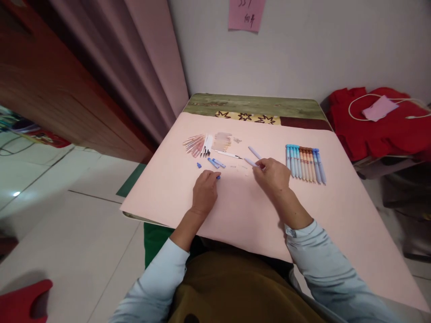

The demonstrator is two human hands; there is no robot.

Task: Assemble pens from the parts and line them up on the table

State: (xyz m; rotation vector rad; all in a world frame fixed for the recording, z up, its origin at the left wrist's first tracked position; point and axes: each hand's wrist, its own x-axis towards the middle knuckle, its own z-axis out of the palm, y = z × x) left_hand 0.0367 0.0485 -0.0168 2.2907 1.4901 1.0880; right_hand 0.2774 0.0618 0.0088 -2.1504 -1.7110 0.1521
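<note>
My left hand (205, 190) rests on the pink table sheet (235, 211), fingers curled over a small blue pen part (218, 177). My right hand (272, 175) pinches the end of a pale lilac pen barrel (251, 162). A second lilac barrel (254, 152) lies just beyond it. Between the hands are tiny clear bits (243, 168). A thin white refill (228, 154) and more blue pieces (215, 163) lie ahead of my left hand.
A row of several assembled blue and orange pens (305, 163) lies right of my right hand. Heaps of pink barrels (194, 145), refills (206, 145) and clear parts (222, 141) sit at the back left. Red cloth (380, 121) covers a seat at the right.
</note>
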